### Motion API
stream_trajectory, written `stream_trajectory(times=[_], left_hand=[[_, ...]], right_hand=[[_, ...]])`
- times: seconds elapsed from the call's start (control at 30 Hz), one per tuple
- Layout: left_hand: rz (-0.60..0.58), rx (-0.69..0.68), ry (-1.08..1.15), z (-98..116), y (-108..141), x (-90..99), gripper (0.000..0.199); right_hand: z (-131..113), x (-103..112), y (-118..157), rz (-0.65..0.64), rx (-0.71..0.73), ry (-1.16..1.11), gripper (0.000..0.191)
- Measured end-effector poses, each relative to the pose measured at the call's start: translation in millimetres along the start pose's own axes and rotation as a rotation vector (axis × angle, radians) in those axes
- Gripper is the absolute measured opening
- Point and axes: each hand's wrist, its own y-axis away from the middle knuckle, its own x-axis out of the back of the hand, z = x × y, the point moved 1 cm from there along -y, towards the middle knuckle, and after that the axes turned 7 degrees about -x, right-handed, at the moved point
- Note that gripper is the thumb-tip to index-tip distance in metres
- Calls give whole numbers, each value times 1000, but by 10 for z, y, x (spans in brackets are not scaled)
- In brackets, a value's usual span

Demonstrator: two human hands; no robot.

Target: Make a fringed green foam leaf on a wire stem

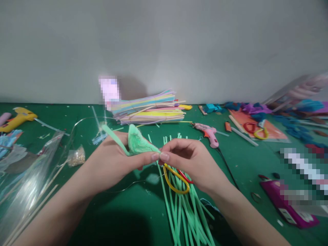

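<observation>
One green fuzzy pipe-cleaner piece (pixel 139 143), folded into a pointed leaf-like shape, is held between the two bare hands above the green tabletop (pixel 143 208). Its wide part is cradled against the left hand (pixel 111 162), and it is gripped near its narrow end by the left thumb and fingers. The narrow tip is pinched between the thumb and forefinger of the right hand (pixel 193 155), the two thumbs being nearly together there. A loose green strip (pixel 116 139) is extended up and to the left from the piece, over the left hand.

Below the right hand, many green pipe cleaners (pixel 183 215) are spread in a loose bunch, and scissors with yellow and red handles (pixel 188 189) are laid on them. Beyond the hands, a bundle of pastel pipe cleaners (pixel 151 111) is placed near the grey wall (pixel 164 44). To its right, a pink glue gun (pixel 210 134) is set down with its dark cord trailing toward the right arm. At the far left, a yellow glue gun (pixel 22 119) is seen, and a small clear bag of beads (pixel 77 156) is positioned near the left forearm. At the right, an orange sheet (pixel 275 134) is partly covered by a second pair of scissors (pixel 260 133); nearer, a purple packet (pixel 284 201) is partly hidden by blurring.
</observation>
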Motion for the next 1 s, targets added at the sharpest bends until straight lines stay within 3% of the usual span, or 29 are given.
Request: stream_trajectory(times=[0.1,0.23,0.37,0.47,0.57,0.7,0.9,1.0], left_hand=[[-31,17,25,-3,6,10,33],[-135,-32,73,-40,0,65,28],[-216,78,173,-108,-48,93,21],[-132,112,273,-136,-92,73,21],[-24,71,291,-140,-114,51,21],[-28,17,260,-126,-110,38,21],[-19,-32,225,-109,-99,60,23],[-39,-57,175,-117,-98,87,26]], right_hand=[[-16,-31,59,121,104,187,9],[-21,-2,73,159,164,316,13],[-13,71,-11,248,187,318,13],[-10,100,-64,295,192,241,16],[-9,126,-88,236,147,185,18],[-3,165,-92,93,62,174,19],[-18,157,-67,164,145,254,23],[-43,181,-67,131,112,324,23]])
